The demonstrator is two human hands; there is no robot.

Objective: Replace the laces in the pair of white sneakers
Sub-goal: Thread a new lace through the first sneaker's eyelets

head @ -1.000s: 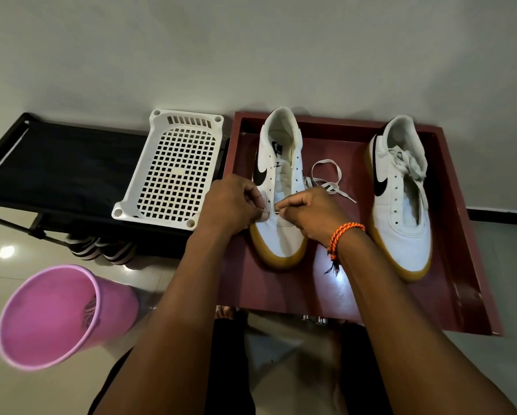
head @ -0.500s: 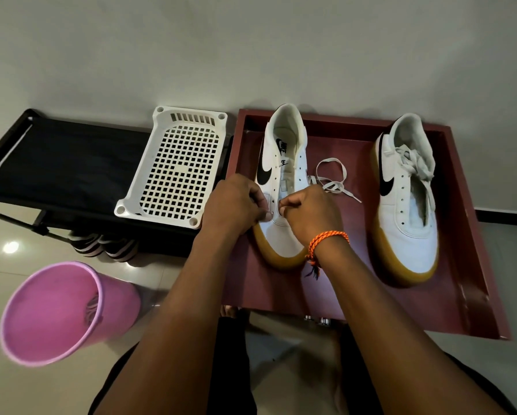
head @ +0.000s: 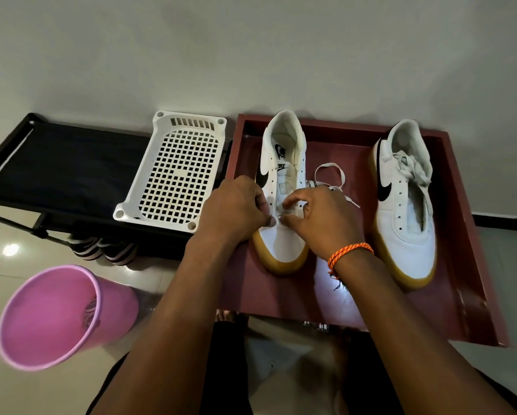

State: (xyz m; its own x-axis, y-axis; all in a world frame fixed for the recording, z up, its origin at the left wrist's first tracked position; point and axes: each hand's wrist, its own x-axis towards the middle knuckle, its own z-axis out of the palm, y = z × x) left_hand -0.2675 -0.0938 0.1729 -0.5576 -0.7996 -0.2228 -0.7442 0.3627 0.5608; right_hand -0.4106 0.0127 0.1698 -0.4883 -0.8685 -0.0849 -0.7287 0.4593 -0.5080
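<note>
Step in hand: lacing the left-hand sneaker (head: 281, 205) at its lowest eyelets, near the toe; judged early in the task.
Left-hand sneaker position: flat in the red tray (head: 467, 250), toe at 6 o'clock, heel at 12 o'clock, long axis running straight away from the person.
Left hand (head: 236, 206): at the sneaker's 9 o'clock edge, fingers curled, thumb and forefinger pinched at the eyelet row; they appear to grip the upper or a lace end, which of the two cannot be told.
Right hand (head: 320, 218): at the sneaker's 3 o'clock edge, fingers (head: 291, 200) curled and pinching the white lace (head: 330, 178) over the tongue. An orange wristband (head: 348, 254) sits on this wrist.
Lace run: from the right hand's pinch the slack loops out toward 1 o'clock and lies on the tray floor between the two shoes.
Governing relation: the open eyelets climb from the fingers toward 12 o'clock along the shoe's long axis; both hands are equally near, one on each row.
Second sneaker (head: 404, 205): at 3 o'clock in the same tray, well apart from the hands, with a bunched lace (head: 413, 172) at its throat.
Risk, judged: the loose slack may snag or twist when drawn through.
Surroundings: white perforated basket (head: 176, 172) on a black rack (head: 62, 172) at 10 o'clock; pink bucket (head: 56, 316) on the floor at 8 o'clock.
</note>
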